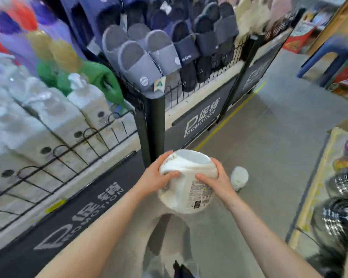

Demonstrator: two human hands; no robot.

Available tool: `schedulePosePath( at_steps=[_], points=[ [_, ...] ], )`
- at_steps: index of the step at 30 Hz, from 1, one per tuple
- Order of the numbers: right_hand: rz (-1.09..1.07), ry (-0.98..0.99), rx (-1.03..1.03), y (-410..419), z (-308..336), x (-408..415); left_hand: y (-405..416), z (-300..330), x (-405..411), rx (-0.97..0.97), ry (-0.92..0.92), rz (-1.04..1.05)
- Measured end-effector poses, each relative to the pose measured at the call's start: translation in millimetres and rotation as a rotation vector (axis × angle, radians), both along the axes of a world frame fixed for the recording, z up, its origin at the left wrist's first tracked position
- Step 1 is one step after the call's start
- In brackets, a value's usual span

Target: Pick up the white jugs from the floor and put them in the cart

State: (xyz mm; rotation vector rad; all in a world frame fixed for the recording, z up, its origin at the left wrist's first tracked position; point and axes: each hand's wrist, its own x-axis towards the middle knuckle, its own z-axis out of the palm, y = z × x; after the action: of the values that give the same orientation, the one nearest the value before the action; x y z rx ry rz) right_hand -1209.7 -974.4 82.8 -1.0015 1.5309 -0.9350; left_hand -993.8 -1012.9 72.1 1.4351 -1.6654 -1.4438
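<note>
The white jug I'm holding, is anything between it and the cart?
Cannot say: no cart is identifiable in this view. Both hands, left and right, grip the white jug above open floor. A second jug is beside it.

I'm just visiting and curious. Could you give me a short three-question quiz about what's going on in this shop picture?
1. True or false: both hands hold the large white plastic jug.
2. Where is the second, smaller white plastic jug? A) on the grey concrete floor B) among the grey felt slippers C) in the left hand
3. Fill in: the right hand grips the held jug's ____ side.

Key: 1 true; 2 A; 3 right.
</note>
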Motion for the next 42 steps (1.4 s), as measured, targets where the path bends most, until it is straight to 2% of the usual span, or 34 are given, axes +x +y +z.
schedulePosePath(
  at_steps=[3,8,23,30,37,42],
  points=[
    [0.016,0.021,-0.014,31,38,15,34,38,18,0.007,0.003,0.028],
    [0.121,0.034,-0.043,77,68,44,99,64,49,0.01,0.033,0.084],
    [0.523,-0.063,-0.098,227,98,182,335,112,181,-0.007,0.006,0.468],
    [0.575,-0.055,-0.152,315,120,266,431,130,257,-0.07,0.039,0.545],
    [0.515,-0.05,-0.19,424,125,364,529,135,360,-0.109,0.049,0.505],
    [0.545,-0.054,-0.215,486,133,421,598,141,411,-0.12,0.084,0.557]
  ],
)
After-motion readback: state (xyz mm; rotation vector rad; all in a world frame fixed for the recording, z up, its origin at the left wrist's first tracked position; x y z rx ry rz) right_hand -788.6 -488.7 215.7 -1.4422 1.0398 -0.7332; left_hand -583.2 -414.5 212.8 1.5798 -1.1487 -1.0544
